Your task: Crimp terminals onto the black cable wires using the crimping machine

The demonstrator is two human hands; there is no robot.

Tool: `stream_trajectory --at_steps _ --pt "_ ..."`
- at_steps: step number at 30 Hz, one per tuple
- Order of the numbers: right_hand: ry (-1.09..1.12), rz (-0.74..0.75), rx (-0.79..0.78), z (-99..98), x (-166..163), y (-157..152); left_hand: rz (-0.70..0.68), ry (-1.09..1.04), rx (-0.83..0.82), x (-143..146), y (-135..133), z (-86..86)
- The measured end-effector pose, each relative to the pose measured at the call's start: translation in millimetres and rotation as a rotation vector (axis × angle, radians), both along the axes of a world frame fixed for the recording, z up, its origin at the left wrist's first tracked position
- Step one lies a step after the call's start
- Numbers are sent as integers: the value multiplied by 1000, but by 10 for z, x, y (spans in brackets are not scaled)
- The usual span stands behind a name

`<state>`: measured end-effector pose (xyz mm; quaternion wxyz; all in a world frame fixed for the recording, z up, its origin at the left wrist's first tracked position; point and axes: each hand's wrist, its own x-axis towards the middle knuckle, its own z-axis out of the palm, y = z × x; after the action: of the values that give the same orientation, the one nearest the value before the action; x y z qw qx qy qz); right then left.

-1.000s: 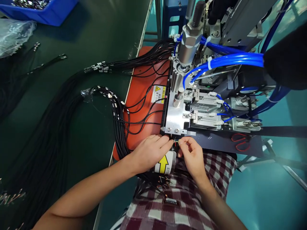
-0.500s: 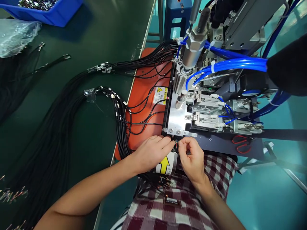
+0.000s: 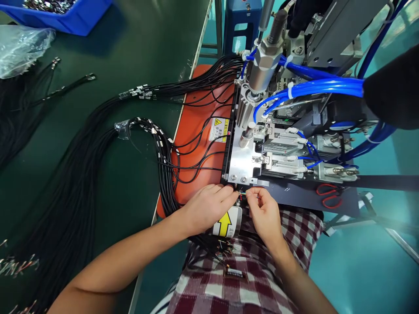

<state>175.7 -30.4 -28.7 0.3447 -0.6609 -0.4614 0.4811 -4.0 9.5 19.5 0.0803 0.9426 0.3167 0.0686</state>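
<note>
At the near end of the machine (image 3: 242, 161), my left hand (image 3: 211, 207) is closed on the end of a black cable, most of which its fingers hide. Thin coloured wires (image 3: 241, 193) stick out of that end, one of them red. My right hand (image 3: 264, 211) pinches the tip of a fine light wire between thumb and forefinger, just right of the left fingertips. Below the left hand is a label with a yellow arrow (image 3: 224, 224). Several black cables (image 3: 166, 174) run left of my hands, and more stripped cable ends (image 3: 225, 246) lie over my lap.
An orange plate (image 3: 199, 126) carries cables into the machine. Red-handled scissors (image 3: 329, 196) lie on the dark shelf at right. Blue air hoses (image 3: 327, 88) arch above the machine. On the green table are a long cable bundle (image 3: 75, 174) and a blue bin (image 3: 81, 17) of metal parts.
My right hand has moved slightly right, away from the left fingertips, and a light wire now shows stretched between them. The left hand has stayed in place.
</note>
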Motion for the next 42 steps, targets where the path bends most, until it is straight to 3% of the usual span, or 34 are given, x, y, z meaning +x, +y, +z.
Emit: stream_trajectory --at_steps 3,10,13,18,20,25,28,35,40,42 --pt "-32 16 22 46 8 20 -4 -2 9 4 3 5" --pt "158 -86 26 71 -104 76 -3 28 -14 8 -2 10" --pt "110 -123 78 48 -124 56 -3 35 -25 8 -1 6" --pt "-63 -43 230 18 -124 6 -10 39 -35 4 1 -1" --pt "-13 -58 173 1 -118 11 -9 43 -38 2 0 2" --pt "392 -154 -167 -70 -67 69 -11 67 -27 -3 0 -11" --pt "450 -221 -205 -80 -28 41 -21 106 -43 -3 2 -33" --pt "255 -74 -135 56 -113 -143 -2 132 -58 6 7 -21" --pt "-352 92 292 170 -79 -107 -13 144 -65 15 12 -2" --pt "-478 149 378 192 -48 -74 -11 144 -66 17 8 -1"
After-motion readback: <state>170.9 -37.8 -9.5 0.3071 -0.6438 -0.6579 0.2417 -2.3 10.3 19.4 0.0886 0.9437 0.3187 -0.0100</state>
